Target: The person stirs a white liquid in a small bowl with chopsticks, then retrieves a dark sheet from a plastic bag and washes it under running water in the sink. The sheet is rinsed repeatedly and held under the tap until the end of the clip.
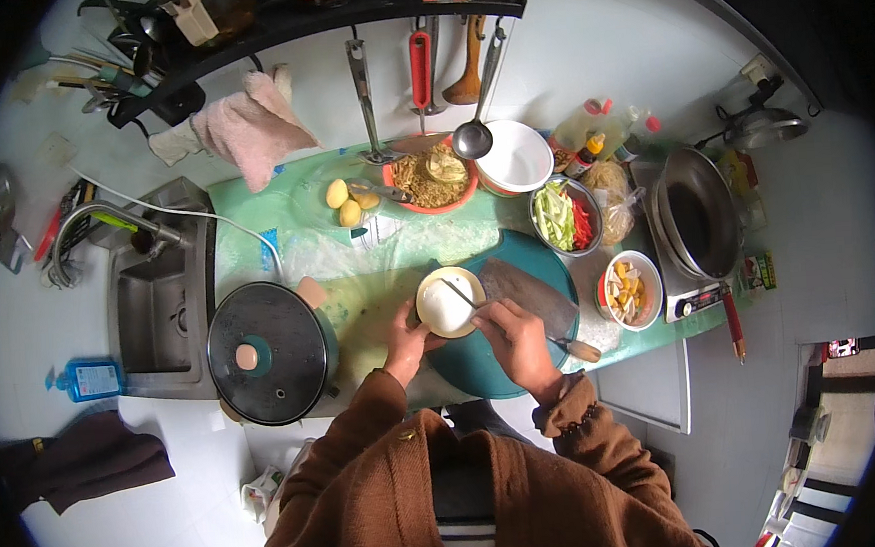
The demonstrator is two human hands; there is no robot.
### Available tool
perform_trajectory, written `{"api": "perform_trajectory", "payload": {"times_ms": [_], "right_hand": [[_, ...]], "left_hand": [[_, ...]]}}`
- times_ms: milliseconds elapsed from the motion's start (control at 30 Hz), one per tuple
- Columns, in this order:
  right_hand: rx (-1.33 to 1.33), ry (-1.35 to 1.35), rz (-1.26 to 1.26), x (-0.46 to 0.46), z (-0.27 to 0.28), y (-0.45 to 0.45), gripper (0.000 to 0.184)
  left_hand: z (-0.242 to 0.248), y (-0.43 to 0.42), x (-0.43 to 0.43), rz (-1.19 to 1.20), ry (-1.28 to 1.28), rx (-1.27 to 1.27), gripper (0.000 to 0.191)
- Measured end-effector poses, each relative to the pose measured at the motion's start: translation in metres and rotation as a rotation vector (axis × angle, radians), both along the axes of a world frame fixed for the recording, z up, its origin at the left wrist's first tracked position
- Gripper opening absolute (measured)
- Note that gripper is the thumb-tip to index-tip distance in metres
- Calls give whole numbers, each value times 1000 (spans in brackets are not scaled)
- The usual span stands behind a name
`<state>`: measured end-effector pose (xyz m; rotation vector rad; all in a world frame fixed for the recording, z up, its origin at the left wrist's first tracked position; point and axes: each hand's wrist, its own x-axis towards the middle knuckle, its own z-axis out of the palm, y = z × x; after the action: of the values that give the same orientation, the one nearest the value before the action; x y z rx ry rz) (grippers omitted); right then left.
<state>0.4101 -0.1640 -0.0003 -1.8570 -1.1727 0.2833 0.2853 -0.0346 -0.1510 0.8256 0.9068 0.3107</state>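
My left hand grips the side of a small pale-yellow bowl that holds a white substance. In my right hand is a thin dark utensil, its end dipping into the white contents; whether it is chopsticks or a spoon handle I cannot tell. Beneath the bowl and my right hand lies a round teal cutting board. A cleaver with a wooden handle rests on the board, its blade partly hidden behind my right hand.
A lidded pot stands left, beside a steel sink. Behind are potatoes, an orange-rimmed bowl and a white tub. Cut vegetables fill a steel bowl and a white bowl. A pan sits on the right cooker. Ladles hang overhead.
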Motion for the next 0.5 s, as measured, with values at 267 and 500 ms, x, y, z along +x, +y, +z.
{"api": "perform_trajectory", "payload": {"times_ms": [267,500], "right_hand": [[-34,99,21,2,3,20,11],[-25,104,49,15,-7,57,12]], "left_hand": [[2,14,-8,118,39,-31,60],[5,35,-11,237,-3,-28,62]]}}
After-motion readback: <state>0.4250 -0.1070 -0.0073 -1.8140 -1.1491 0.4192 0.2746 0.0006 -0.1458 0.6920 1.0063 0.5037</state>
